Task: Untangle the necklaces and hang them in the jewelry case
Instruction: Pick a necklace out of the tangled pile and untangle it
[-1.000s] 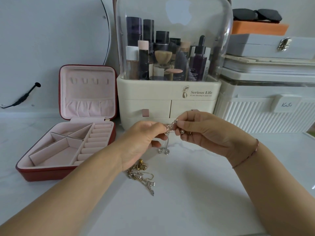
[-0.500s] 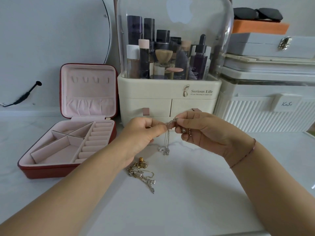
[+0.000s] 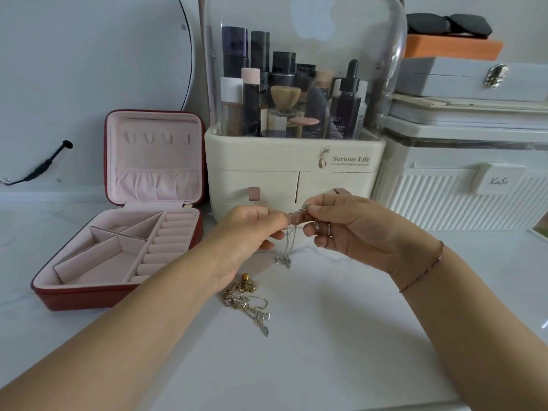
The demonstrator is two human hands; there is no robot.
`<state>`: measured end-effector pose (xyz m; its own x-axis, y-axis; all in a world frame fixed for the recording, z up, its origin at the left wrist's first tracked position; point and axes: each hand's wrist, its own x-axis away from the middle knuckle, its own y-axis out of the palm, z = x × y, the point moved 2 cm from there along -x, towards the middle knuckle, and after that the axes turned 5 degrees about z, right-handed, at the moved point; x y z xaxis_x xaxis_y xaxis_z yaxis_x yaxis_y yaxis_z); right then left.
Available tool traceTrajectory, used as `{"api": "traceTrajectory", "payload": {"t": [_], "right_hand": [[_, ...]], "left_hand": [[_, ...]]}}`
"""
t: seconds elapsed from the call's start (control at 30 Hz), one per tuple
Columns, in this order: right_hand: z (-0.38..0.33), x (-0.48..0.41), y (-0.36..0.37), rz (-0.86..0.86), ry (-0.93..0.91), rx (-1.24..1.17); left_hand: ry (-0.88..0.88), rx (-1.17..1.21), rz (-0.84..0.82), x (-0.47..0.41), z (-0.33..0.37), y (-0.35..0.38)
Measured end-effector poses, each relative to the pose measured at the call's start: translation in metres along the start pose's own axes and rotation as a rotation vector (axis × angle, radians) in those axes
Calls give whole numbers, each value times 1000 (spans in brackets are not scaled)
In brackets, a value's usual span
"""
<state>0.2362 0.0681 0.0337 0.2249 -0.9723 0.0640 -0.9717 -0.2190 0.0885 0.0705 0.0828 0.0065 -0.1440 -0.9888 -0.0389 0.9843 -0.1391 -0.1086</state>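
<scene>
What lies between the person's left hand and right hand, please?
In the head view, a silver necklace spans the gap, pinched by the left hand and the right hand; its chain hangs down above the white table.

Bare table (image 3: 341,336) lies in front; organizer (image 3: 295,179) blocks behind, open case (image 3: 118,262) left, tangled chains (image 3: 246,301) between.

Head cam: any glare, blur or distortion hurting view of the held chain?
Head view: soft even light, faint shadows on the table. Head view: pale reflection on the clear dome, no glare on the silver necklace. Head view: wide-angle bowing tilts the ribbed box. Head view: links pinched by left hand and right hand look soft.
</scene>
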Motion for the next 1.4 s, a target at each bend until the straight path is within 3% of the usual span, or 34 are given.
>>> {"api": "traceTrajectory", "payload": {"t": [0.3,0.5,0.6,0.7,0.9,1.1,1.4], "right_hand": [[-1,-1,0,-81,30,-1],[-2,-1,-8,43,13,109],[-5,0,-15,94,13,74],[-8,2,-17,134,-15,123],[-15,5,-24,191,-106,138],[-15,5,-30,204,-149,164],[-11,5,-15,120,-217,273]], "left_hand": [[-15,4,-57,3,2,1],[-185,495,-91,1,10,-1],[-181,606,-75,-1,11,-6],[-177,525,-38,-1,8,-8],[-101,64,83,-4,2,-14],[-121,-33,52,1,2,-10],[24,-25,-59,7,6,-3]]}}
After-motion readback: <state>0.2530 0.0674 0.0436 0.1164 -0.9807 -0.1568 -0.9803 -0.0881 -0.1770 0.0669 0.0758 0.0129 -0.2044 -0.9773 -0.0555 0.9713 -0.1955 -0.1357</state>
